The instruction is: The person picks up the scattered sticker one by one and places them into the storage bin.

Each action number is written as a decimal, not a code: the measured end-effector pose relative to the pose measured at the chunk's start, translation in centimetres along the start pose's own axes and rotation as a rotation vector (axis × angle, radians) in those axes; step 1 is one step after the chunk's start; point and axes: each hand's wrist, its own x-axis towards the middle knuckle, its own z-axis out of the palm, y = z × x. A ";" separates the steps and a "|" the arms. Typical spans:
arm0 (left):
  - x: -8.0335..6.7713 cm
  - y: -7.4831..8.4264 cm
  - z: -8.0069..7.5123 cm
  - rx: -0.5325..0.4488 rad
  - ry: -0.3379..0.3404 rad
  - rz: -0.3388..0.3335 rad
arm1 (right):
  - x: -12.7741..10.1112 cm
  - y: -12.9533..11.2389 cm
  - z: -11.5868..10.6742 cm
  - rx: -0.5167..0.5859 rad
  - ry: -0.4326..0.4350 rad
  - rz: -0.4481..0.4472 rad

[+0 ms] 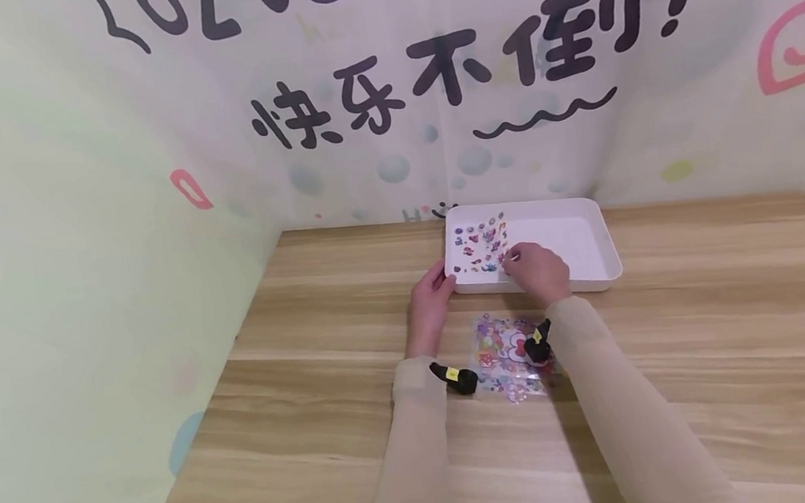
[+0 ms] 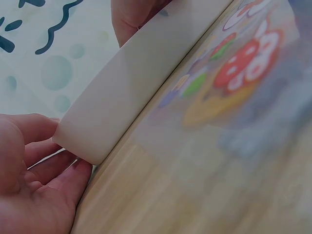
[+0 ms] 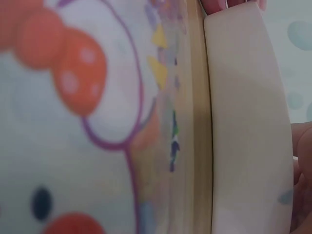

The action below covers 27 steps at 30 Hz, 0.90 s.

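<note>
A white tray [image 1: 590, 227] stands at the back of the wooden table. In its left part lies a sheet of small colourful stickers [image 1: 479, 245]. My left hand [image 1: 443, 281] touches the tray's near left corner [image 2: 97, 131], its fingers [image 2: 44, 161] loosely extended beside it. My right hand [image 1: 512, 258] reaches into the tray, fingers curled, fingertips pinching at the sheet's right edge. Whether a single sticker is lifted is hidden. A second, larger sticker packet [image 1: 508, 354] with cartoon figures lies on the table in front of the tray, between my forearms; it looks blurred in both wrist views.
Printed walls close the table [image 1: 703, 321] at the back and left, the tray nearly against the back one. The tray's right half [image 1: 570, 238] is bare white. Bare wood stretches to the left, right and near side of my arms.
</note>
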 end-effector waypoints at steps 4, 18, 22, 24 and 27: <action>0.0 -0.2 0.1 -0.006 -0.008 0.013 | -0.2 0.1 0.0 -0.020 0.008 0.006; 0.2 0.1 -0.1 -0.014 -0.006 0.045 | 0.6 0.2 0.5 -0.056 0.030 0.001; 0.1 0.1 -0.1 -0.038 -0.013 0.022 | 0.7 0.3 0.6 -0.076 0.031 0.007; 0.1 0.0 0.0 -0.049 -0.020 0.023 | 0.7 0.3 0.6 -0.080 0.037 0.011; 0.1 0.0 0.1 -0.058 -0.022 0.038 | 0.6 0.5 0.5 -0.078 0.042 0.013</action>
